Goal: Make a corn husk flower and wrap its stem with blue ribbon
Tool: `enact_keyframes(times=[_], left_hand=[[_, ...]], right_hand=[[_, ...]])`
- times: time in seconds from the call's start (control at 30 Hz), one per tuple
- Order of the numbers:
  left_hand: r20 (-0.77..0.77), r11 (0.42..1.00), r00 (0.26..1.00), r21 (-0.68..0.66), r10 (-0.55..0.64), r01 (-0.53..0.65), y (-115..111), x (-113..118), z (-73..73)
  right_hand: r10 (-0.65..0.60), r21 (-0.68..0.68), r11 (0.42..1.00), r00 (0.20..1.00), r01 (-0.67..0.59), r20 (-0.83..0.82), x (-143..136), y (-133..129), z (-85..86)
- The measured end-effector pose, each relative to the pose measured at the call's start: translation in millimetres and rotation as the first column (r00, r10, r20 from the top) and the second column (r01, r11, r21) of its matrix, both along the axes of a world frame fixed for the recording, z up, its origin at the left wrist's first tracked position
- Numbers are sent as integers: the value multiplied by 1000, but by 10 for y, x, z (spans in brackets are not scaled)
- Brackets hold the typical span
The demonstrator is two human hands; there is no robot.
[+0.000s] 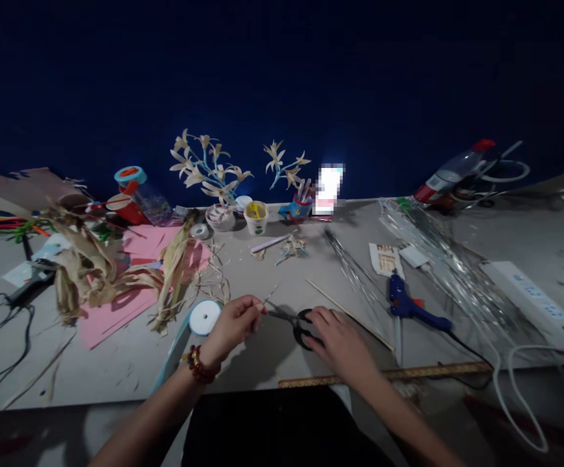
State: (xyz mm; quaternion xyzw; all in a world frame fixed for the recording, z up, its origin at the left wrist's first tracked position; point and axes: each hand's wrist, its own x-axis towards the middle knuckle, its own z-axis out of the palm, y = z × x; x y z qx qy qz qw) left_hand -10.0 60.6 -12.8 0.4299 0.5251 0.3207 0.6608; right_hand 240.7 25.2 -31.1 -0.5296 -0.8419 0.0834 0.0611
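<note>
Black scissors (293,319) partly behind right hand (336,338)

Wears a bracelet (201,364) of glossy reddish-brown beads at the wrist of the left hand (236,324). Shows forearms (153,412) uncovered. Wears a plain black garment (282,431) over the lap.

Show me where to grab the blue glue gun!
Hold the glue gun by its long handle, probably best from the right side. The handle sticks out that way, away from the nozzle, which could be hot. Mind the black cord at its end.
</note>
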Motion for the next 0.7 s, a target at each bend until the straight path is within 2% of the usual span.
enact_keyframes(times=[0.13,0.3,0.47,0.53,0.6,0.63,0.7], left_hand=[[-1,1000,1000,-9,-7,7,20,-1,-1],[4,1000,1000,-8,0,0,43,-43,1],[19,1000,1000,-15,-14,15,50,-69,-8],[26,1000,999,-19,-19,20,51,-80,-6],[31,1000,999,-20,-18,19,56,-94,4],[31,1000,999,-15,-15,15,62,-101,12],[29,1000,1000,-3,-12,12,78,-115,37]], right_hand=[[31,-95,995,990,-18,138,-92,81,132],[-56,-206,971,952,122,301,-152,148,314],[-61,-258,954,942,152,330,-128,222,426],[-115,-286,940,960,189,255,-46,259,412],[-201,-392,896,978,207,56,76,284,366],[-268,-494,847,960,196,-79,141,286,335],[-443,-729,680,836,77,-325,247,261,269]])
